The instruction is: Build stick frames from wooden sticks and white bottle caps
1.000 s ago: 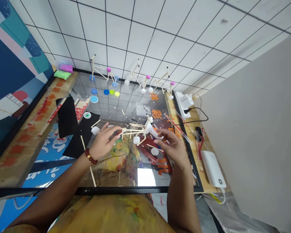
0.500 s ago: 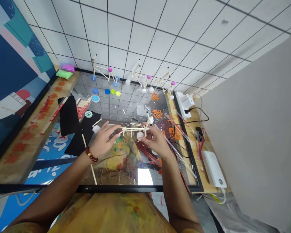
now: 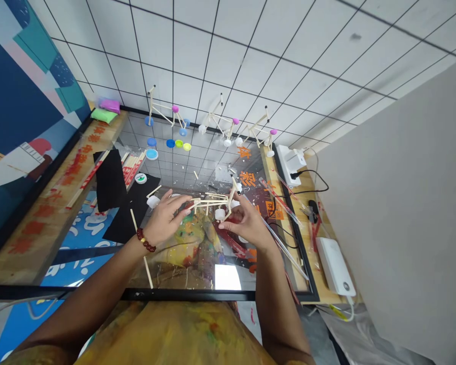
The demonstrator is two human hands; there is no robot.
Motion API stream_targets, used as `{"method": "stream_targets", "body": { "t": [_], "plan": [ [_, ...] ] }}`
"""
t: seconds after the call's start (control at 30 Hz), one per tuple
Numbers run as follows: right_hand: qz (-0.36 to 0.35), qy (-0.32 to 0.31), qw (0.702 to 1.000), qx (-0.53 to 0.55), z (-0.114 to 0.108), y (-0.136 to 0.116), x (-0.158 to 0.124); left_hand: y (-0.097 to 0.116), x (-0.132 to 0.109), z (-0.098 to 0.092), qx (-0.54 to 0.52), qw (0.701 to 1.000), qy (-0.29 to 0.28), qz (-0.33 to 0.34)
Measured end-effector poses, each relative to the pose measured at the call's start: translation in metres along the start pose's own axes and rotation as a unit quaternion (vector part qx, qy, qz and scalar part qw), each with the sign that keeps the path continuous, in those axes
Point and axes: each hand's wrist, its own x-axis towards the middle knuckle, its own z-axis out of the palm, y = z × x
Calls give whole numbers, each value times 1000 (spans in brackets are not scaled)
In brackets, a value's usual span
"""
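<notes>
Over the middle of the glass tabletop is a small model of wooden sticks (image 3: 213, 203), with upright sticks and a dark tip at its right end. My left hand (image 3: 166, 219) pinches its left end between thumb and fingertips. At the right end, my right hand (image 3: 247, 223) has thumb and forefinger apart around the upright sticks; whether a fingertip touches them is hard to tell. A white round cap (image 3: 220, 214) sits by my right thumb. Another white piece (image 3: 152, 202) lies beside my left hand. A loose stick (image 3: 147, 271) lies partly under my left wrist.
Similar stick models (image 3: 163, 109) with pink tops stand along the back edge. Coloured round lids (image 3: 152, 153) lie before them. Black sheets (image 3: 109, 180) and packaged sticks (image 3: 135, 167) are at left. A power strip (image 3: 290, 165), cables and a white box (image 3: 335, 266) stand at right.
My right thumb has moved slightly down and away from the sticks, widening the gap to the forefinger. The left hand keeps its pinch. The whole view has shifted a little.
</notes>
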Motion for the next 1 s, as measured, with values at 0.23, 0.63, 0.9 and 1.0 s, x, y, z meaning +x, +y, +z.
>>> {"method": "stream_targets", "body": {
  "t": [0.23, 0.63, 0.9, 1.0],
  "plan": [
    [57, 134, 989, 22, -43, 13, -9, 0, 0, 1, -5, 1000, 2, 0],
    [29, -64, 995, 69, 7, 8, 10, -2, 0, 1, -10, 1000, -1, -5],
    [-24, -13, 1000, -13, 10, 13, 22, 0, 2, 1, -15, 1000, -15, -8],
    [-34, -27, 998, -51, 5, 9, 18, 0, 2, 1, -20, 1000, -15, -11]
  ]
}}
